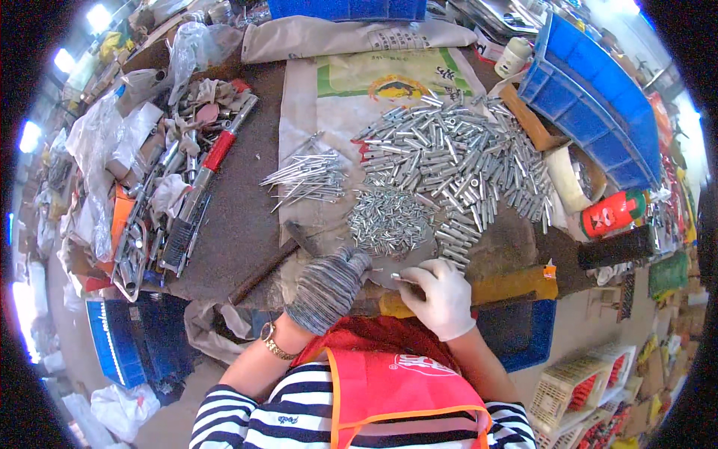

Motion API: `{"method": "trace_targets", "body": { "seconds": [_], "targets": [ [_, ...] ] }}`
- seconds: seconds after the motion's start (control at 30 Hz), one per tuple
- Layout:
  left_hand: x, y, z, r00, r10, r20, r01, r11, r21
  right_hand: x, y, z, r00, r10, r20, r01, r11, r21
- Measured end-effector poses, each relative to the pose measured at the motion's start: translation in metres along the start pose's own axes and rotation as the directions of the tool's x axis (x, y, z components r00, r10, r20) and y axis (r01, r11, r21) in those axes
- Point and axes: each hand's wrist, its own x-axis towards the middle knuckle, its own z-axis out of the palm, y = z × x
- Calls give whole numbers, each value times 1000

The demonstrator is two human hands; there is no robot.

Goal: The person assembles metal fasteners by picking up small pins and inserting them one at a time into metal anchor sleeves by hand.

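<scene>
Centres on a dark-covered table (pixel 250 196). Shows pale floor (pixel 577 343) to the table's right, with cream crates (pixel 566 391) stacked toward its near side. Glows with white lights (pixel 99 18) off the table's far left, plus a bright patch (pixel 689 123), lamp or window unclear, well to its right.

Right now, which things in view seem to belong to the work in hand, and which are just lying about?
Likely in use:
metal piece held by the right hand
small metal parts, piled
metal tubes, piled
thin rods

Apparently lying about:
red can
white bottle
plastic bags
hammer, unheld; could be either
</scene>
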Motion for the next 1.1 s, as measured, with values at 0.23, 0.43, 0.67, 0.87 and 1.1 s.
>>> {"method": "trace_targets", "body": {
  "seconds": [0.23,0.43,0.67,0.87,1.1],
  "targets": [
    [0,0,1,983,152,104,-165,977,137,-11,5,10,987,158,2,-156,976,150],
    [4,1,8,972,228,55,-234,959,162,-11,7,10,989,145,5,-144,974,172],
    [6,0,10,967,227,117,-244,956,165,-7,4,10,986,162,-39,-152,971,182],
    [6,1,14,971,233,45,-237,960,151,-8,3,8,984,180,-14,-174,964,199],
    [10,8,-4,993,114,-40,-110,990,89,-8,4,10,984,176,1,-174,973,151]
  ]
}}
